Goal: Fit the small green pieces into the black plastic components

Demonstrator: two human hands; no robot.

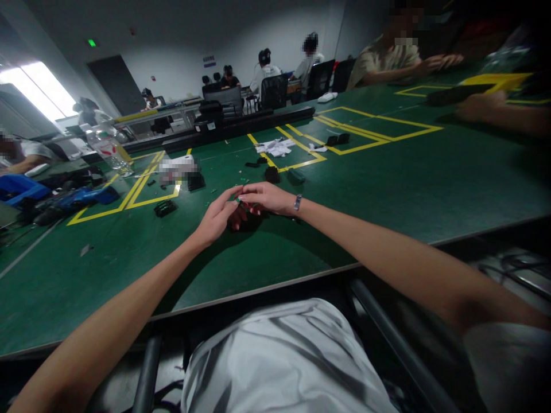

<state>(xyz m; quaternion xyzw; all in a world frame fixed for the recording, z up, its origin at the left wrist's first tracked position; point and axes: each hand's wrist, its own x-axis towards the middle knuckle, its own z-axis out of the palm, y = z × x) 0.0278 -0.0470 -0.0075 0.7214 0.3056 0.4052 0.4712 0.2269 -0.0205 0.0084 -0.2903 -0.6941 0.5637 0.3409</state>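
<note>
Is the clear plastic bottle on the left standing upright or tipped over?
Upright. The bottle stands on the green table, cap end up, beside the yellow tape lines.

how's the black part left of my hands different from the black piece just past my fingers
The black part on the left lies inside a yellow taped box and looks flat and ribbed; the black piece beyond the fingers sits by a yellow corner line and looks blockier and more upright. The first lies farther from both hands. Both are small, dark, and rest untouched on the green table.
</note>
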